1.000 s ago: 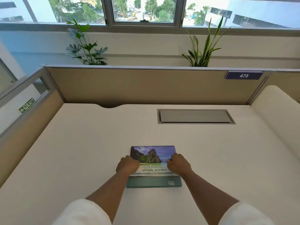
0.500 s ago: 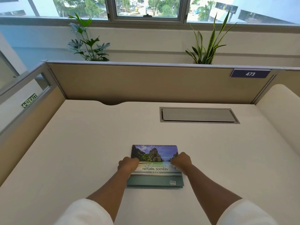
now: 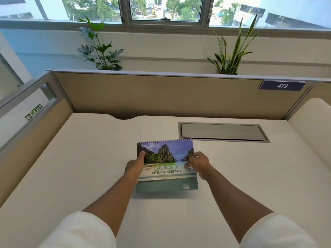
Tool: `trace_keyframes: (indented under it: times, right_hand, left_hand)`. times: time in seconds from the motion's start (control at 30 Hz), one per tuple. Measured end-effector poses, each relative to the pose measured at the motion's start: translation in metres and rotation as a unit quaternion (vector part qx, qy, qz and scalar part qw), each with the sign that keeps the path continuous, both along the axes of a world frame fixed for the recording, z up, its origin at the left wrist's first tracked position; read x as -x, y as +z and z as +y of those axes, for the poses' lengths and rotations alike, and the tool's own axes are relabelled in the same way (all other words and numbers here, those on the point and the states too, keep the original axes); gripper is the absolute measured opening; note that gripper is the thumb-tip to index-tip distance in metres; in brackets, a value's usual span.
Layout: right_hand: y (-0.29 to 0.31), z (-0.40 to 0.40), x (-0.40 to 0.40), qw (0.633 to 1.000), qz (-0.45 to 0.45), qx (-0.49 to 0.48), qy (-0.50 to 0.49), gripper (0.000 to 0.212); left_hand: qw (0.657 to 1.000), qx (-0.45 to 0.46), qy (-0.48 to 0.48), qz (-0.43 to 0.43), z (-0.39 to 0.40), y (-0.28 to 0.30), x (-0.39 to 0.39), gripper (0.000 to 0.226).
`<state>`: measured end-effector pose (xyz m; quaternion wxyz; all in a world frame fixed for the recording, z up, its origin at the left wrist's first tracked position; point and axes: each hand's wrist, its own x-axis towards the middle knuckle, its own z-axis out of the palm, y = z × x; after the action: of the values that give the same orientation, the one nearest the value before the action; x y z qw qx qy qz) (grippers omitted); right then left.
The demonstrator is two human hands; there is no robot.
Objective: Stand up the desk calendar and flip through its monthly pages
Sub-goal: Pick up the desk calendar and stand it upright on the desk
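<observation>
Calendar (image 3: 167, 165), a glossy rectangular booklet with a dark wire spiral along its far edge, sits near the middle of the smooth, matte cream desk (image 3: 75, 172), its far edge tilted up toward the camera. The cover shows limestone cliffs over turquoise water and reads "Amazing Natural Scenery"; a plain teal band runs along the near edge. The left hand (image 3: 134, 166) grips the left side, thumb laid over the cover. The right hand (image 3: 198, 164) pinches the right side, fingers curled. Behind it, a flat grey metal flap (image 3: 222, 131) is set flush in the desk, before a tan fabric partition (image 3: 161, 93).
</observation>
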<state>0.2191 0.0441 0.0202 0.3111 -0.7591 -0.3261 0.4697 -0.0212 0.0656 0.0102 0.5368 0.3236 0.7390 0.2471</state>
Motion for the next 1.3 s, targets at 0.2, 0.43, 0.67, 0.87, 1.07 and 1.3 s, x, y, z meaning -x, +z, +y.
trace_keyframes:
  times: [0.2, 0.43, 0.67, 0.87, 1.07, 1.3]
  right_hand:
    - [0.012, 0.035, 0.01, 0.997, -0.004, -0.08, 0.0, 0.041]
    - [0.008, 0.059, 0.019, 0.985, -0.009, -0.172, -0.022, 0.041]
    - [-0.001, 0.082, 0.028, 0.974, -0.011, -0.223, -0.039, 0.038]
    - [-0.01, 0.101, 0.04, 0.965, -0.032, -0.258, -0.046, 0.036]
    - [-0.021, 0.118, 0.051, 0.965, -0.04, -0.259, -0.033, 0.036]
    - [-0.032, 0.128, 0.059, 0.965, -0.044, -0.257, -0.022, 0.037]
  left_hand:
    - [0.997, -0.046, 0.065, -0.024, 0.044, 0.036, 0.0, 0.094]
    - [0.992, -0.059, 0.091, -0.058, 0.094, 0.063, 0.003, 0.115]
    - [0.992, -0.075, 0.076, -0.072, 0.128, 0.071, 0.003, 0.075]
    - [0.988, -0.114, 0.093, -0.041, 0.147, 0.069, 0.008, 0.075]
    - [0.987, -0.119, 0.104, -0.036, 0.162, 0.06, 0.017, 0.071]
    - [0.988, -0.11, 0.106, -0.037, 0.167, 0.045, 0.025, 0.058]
